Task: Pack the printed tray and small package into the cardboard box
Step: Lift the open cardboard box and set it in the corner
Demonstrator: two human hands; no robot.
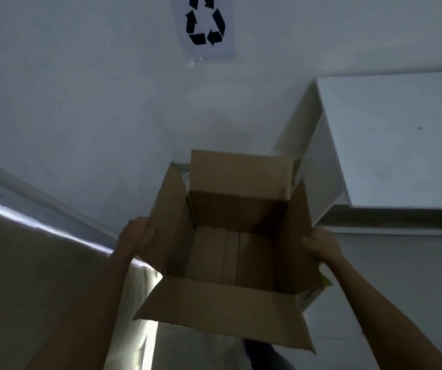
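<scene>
A brown cardboard box point(230, 252) is held up in front of me, its four flaps standing open and its inside showing only bare cardboard. My left hand point(137, 237) grips the left side flap. My right hand point(321, 244) grips the right side wall. A scrap of something printed in yellow-green and white point(313, 292) peeks out under the box's right edge, below my right hand; what it is stays unclear. No printed tray or small package shows plainly.
A white wall with a recycling-symbol sheet point(205, 22) rises ahead. A white cabinet or table point(390, 140) juts in at the right. A large tan surface point(33, 276) fills the lower left. The floor below is pale grey.
</scene>
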